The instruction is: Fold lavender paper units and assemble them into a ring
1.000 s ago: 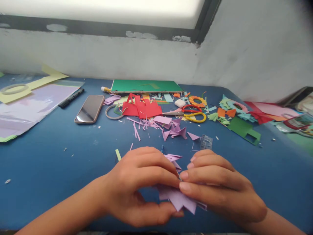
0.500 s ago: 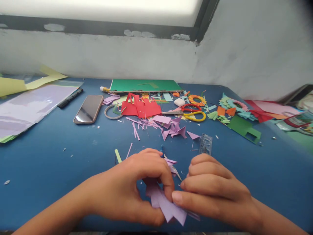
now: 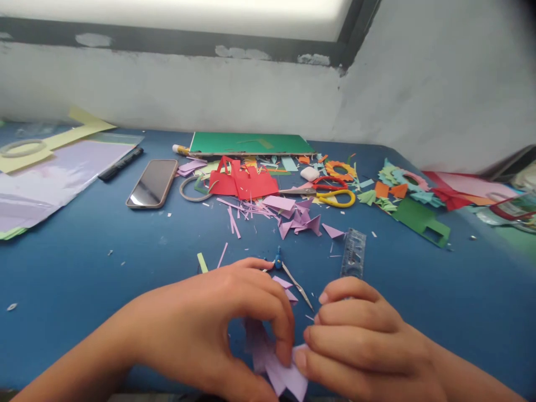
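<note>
Folded purple paper [image 3: 271, 369], one: lying at view's 6 o'clock, at left hand's [image 3: 201, 326] 4 o'clock, right hand's [image 3: 368, 343] 9 o'clock; both touching. Long axis running 11-to-5 o'clock, notched end pointing toward 5. Left thumb and index pinching paper. Right fingers curling together, index touching paper; thumb hiding, cannot tell pinch.

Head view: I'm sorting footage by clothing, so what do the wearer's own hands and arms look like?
The left hand and right hand are bare: no gloves, rings or markings show. The forearms show no sleeve, watch or bracelet; anything higher up is out of view.
</note>
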Demonstrator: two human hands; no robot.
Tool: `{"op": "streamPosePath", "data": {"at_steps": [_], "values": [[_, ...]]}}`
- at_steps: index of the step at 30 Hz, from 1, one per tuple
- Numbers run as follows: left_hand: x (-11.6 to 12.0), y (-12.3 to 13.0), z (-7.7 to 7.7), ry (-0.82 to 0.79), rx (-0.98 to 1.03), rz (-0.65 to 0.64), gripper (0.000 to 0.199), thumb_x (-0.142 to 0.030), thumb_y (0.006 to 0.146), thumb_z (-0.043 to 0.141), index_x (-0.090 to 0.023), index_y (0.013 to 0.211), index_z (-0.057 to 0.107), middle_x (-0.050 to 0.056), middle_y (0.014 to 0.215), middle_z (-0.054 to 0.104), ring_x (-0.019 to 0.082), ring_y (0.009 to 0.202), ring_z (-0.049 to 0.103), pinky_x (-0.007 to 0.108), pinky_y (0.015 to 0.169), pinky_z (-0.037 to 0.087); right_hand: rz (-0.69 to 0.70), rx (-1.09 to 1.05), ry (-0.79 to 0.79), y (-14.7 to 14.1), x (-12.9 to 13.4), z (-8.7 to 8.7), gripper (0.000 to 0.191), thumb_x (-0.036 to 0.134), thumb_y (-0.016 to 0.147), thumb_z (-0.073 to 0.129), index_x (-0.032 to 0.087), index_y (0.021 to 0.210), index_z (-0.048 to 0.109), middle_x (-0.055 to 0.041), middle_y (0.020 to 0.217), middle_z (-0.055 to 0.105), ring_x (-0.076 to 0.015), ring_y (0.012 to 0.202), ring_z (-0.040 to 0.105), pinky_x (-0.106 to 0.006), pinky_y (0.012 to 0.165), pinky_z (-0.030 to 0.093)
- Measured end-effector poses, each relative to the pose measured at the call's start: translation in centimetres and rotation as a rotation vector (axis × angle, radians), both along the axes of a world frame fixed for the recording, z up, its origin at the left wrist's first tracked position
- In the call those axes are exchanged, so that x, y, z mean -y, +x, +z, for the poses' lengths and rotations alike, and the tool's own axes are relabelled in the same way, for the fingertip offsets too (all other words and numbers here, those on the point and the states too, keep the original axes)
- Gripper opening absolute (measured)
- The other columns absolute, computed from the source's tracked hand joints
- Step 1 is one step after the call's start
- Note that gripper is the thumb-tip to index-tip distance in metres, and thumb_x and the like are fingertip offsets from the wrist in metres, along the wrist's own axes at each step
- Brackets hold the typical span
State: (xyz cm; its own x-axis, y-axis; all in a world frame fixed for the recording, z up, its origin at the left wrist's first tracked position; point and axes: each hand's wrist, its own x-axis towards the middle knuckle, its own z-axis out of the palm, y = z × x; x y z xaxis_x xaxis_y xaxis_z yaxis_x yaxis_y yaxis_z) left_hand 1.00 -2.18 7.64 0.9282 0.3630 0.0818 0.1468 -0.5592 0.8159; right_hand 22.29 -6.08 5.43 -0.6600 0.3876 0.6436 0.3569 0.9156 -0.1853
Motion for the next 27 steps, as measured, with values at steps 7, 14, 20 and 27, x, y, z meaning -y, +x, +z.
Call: {"op": "streamPosePath", "data": {"at_steps": [7, 14, 20, 27], "values": [[0.2, -0.6, 0.4, 0.002, -0.143, 0.062, 0.014, -0.018, 0.071, 0.069, -0.021, 0.079, 0.058, -0.009, 0.082, 0.063, 0.007, 0.082, 0.06, 0.028, 0.111, 0.008, -0.049, 0.032, 0.014, 0.1, 0.6, -0.3, 0.019, 0.015, 0.091, 0.048, 0.024, 0.086, 0.064, 0.0109, 0.071, 0.071, -0.0048, 0.067, 0.062, -0.02, 0.092, 0.041], [0.3, -0.7, 0.3, 0.059, -0.133, 0.071, 0.013, -0.019, 0.072, 0.07, -0.02, 0.077, 0.058, -0.01, 0.076, 0.061, 0.005, 0.079, 0.059, 0.023, 0.11, 0.008, -0.028, 0.049, -0.077, -0.1, 0.5, 0.0, 0.019, 0.015, 0.091, 0.048, 0.025, 0.088, 0.064, 0.0107, 0.072, 0.071, -0.0054, 0.068, 0.063, -0.021, 0.093, 0.041], [0.2, -0.5, 0.4, 0.074, -0.102, 0.051, 0.01, -0.02, 0.074, 0.068, -0.02, 0.078, 0.059, -0.009, 0.078, 0.063, 0.005, 0.078, 0.06, 0.024, 0.111, 0.007, 0.034, -0.005, -0.169, -0.2, 0.0, 0.0, 0.023, 0.018, 0.093, 0.045, 0.023, 0.083, 0.065, 0.0094, 0.069, 0.07, -0.0049, 0.067, 0.061, -0.019, 0.1, 0.034], [0.1, -0.6, 0.6, 0.128, -0.062, 0.054, 0.005, -0.021, 0.078, 0.065, -0.019, 0.078, 0.061, -0.008, 0.079, 0.064, 0.005, 0.076, 0.061, 0.026, 0.112, 0.007, 0.076, 0.01, -0.239, 0.0, -0.4, 0.0, 0.016, 0.017, 0.089, 0.053, 0.025, 0.088, 0.066, 0.008, 0.07, 0.069, -0.0068, 0.069, 0.062, -0.021, 0.098, 0.038]]}}
